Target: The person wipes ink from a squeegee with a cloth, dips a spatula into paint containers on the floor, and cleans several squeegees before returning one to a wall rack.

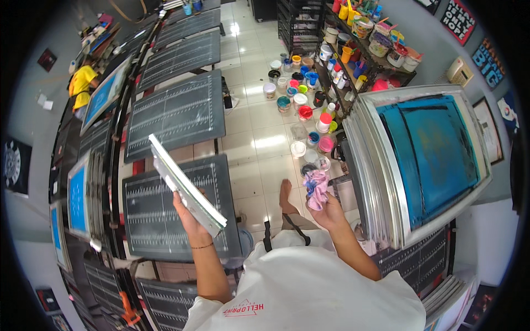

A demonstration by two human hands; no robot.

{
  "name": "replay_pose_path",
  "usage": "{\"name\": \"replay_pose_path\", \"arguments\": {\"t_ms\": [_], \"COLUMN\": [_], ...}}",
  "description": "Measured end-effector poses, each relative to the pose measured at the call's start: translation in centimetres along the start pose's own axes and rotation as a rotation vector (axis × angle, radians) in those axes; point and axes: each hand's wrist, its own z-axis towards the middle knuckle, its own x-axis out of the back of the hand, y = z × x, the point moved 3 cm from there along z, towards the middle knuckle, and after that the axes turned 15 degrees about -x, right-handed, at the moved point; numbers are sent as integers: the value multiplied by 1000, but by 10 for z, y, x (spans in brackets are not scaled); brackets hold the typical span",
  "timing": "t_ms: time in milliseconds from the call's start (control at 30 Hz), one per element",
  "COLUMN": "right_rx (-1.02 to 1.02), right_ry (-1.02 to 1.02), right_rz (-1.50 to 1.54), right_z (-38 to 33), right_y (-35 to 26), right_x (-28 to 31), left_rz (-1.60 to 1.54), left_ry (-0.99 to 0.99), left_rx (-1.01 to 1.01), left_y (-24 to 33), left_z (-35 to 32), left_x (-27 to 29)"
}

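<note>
The left hand (190,218) grips a long, flat, pale metal-framed printing screen (185,185) held edge-on above a dark gridded printing platen (165,207), while the right hand (329,212) clutches a crumpled pink and blue stained rag (316,188) just beside a stack of aluminium-framed screens, the top one blue-coated (425,151). Many open paint tubs (301,102), too crowded to count, cover the tiled floor (259,138) ahead. The held screen's mesh face is not visible, and a person in a yellow shirt (81,85) at far left is partly hidden.
</note>
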Motion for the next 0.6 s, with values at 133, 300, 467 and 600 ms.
{"name": "replay_pose_path", "arguments": {"t_ms": [133, 300, 467, 600], "right_rx": [-43, -66, -44, 97], "right_ry": [-84, -305, -204, -57], "right_rz": [9, -57, -39, -83], "right_z": [110, 207, 274, 306], "right_y": [-61, -137, -201, -258], "right_x": [-29, -99, -147, -160], "left_rz": [-199, -202, -264, -234], "left_ry": [-170, -163, -141, -234], "left_rx": [23, 88, 140, 173], "left_y": [-44, -90, -134, -175], "left_z": [108, 221, 345, 435], "left_x": [-31, -97, -142, -185]}}
